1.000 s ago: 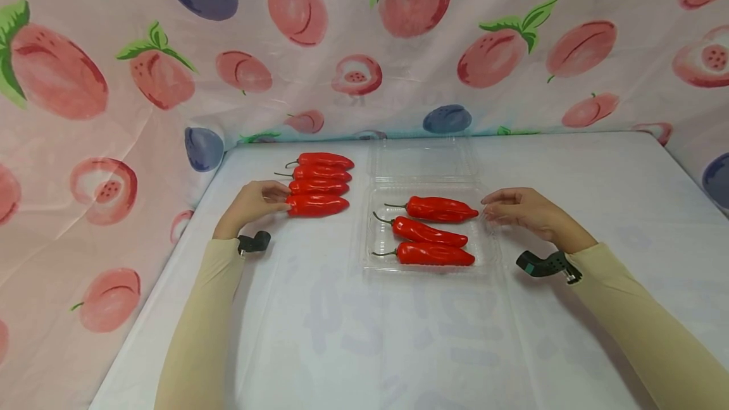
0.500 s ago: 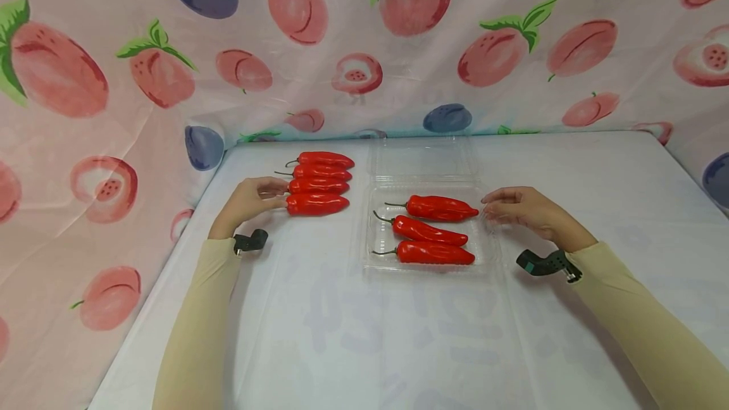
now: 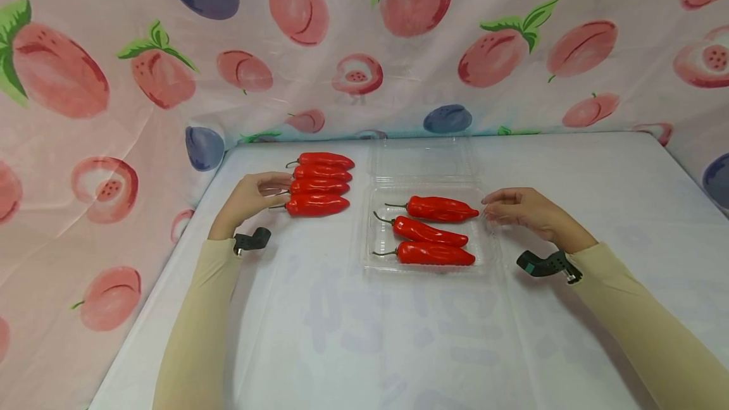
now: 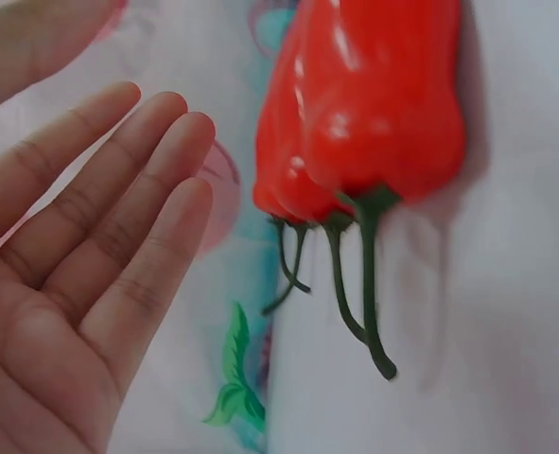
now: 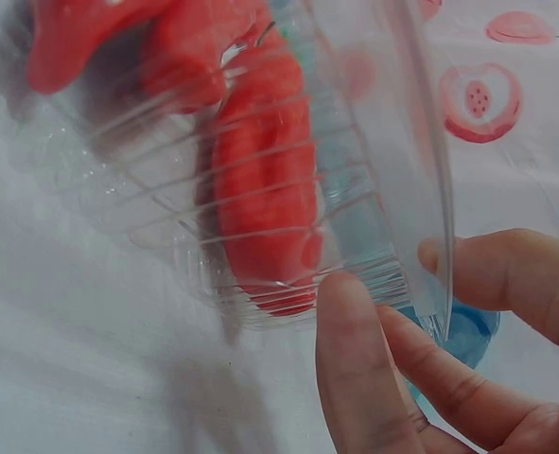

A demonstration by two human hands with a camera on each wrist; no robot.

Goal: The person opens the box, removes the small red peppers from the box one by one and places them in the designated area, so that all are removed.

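Observation:
At the left, several red peppers (image 3: 317, 205) lie side by side on the table, green stems toward my left hand (image 3: 250, 198). That hand hovers beside the stems, its fingers (image 4: 137, 227) straight and holding nothing; a gap to the pepper stems (image 4: 374, 293) shows in the left wrist view. In the middle stands a clear plastic clamshell box (image 3: 373, 261), three red peppers (image 3: 435, 253) lying in its base. At its right side my right hand (image 3: 521, 211) pinches the box rim between thumb and fingers. Part of the grip is blurred by the clear plastic.
The box's clear lid (image 3: 421, 160) lies folded back toward the rear edge of the white-covered table (image 3: 342, 347). A fruit-print cloth (image 3: 398, 49) hangs behind and to the left. A black wrist camera (image 3: 543, 264) sits on the right forearm.
My left hand has drawn slightly back from the nearest pepper and its fingers have spread, so that pepper's stem now shows. The right hand and the box have stayed in place.

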